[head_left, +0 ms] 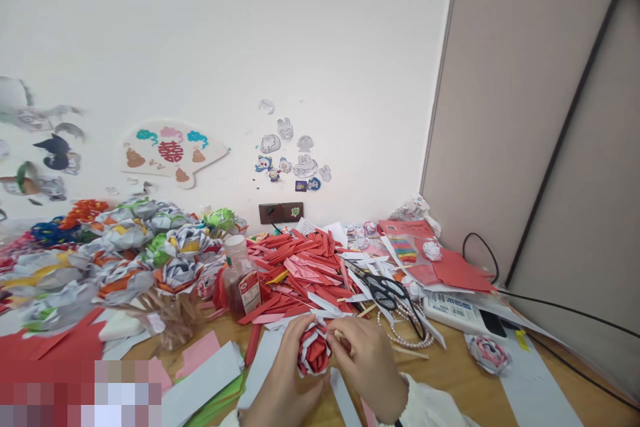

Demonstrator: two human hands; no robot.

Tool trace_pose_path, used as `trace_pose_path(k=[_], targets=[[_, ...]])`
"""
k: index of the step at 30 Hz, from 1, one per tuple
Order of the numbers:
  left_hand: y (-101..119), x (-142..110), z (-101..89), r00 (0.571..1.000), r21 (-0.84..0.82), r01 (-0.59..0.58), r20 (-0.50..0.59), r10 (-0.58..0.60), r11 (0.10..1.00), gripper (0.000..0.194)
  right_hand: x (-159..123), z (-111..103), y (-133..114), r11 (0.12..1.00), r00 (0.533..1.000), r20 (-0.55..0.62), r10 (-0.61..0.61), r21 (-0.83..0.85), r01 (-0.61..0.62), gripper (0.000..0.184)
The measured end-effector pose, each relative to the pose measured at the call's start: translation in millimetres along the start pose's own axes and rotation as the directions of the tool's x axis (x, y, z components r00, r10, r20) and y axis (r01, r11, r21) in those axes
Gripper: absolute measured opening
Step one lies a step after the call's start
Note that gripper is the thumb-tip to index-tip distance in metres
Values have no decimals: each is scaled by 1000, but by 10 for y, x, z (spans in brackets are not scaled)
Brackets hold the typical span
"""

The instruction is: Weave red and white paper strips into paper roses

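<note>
A red and white paper flower (315, 351) is held low over the front of the table. My left hand (286, 368) wraps around its left side, fingers closed on it. At its right edge, my right hand (361, 355) pinches the outer paper between thumb and fingers. Just behind both hands lies a heap of folded red paper strips (305, 260). White paper strips (345, 397) lie beneath the hands. The underside of the flower is hidden.
Behind left stands a glass bottle (240, 280) beside a cup of wooden sticks (167, 317). Many finished paper flowers (125, 233) pile up at left. Black scissors (385, 288) and a pearl string (413, 333) lie right, near another paper flower (489, 353). A wall (300, 47) closes the back.
</note>
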State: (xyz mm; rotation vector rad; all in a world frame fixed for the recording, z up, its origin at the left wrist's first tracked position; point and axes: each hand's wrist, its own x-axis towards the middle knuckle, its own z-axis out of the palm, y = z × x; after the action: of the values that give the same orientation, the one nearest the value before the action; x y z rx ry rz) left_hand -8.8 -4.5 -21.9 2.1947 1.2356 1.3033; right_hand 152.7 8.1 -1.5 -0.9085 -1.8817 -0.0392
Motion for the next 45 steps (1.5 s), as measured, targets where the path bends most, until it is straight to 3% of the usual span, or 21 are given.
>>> trace_pose_path(k=[7,21,31,41,45], targets=[[-17,9,-3,998,95,-54,16,53,994,59,5,-5,-21,998,999,-4,33,-54,-33,15],[-55,-3,-4,992,186,-110,75,98,976,58,2,8,-18,990,988,59,141,2,-141,9],[-22,-14,-17,995,150,-93,52,86,984,59,10,12,-32,994,998,53,41,-106,-35,29],[-17,-17,-10,996,138,-83,19,82,987,58,-21,20,-14,981,994,55,-91,-166,99,32],[1,-8,-10,999,146,-52,20,50,988,57,-10,6,-38,980,997,24,-70,-186,73,28]])
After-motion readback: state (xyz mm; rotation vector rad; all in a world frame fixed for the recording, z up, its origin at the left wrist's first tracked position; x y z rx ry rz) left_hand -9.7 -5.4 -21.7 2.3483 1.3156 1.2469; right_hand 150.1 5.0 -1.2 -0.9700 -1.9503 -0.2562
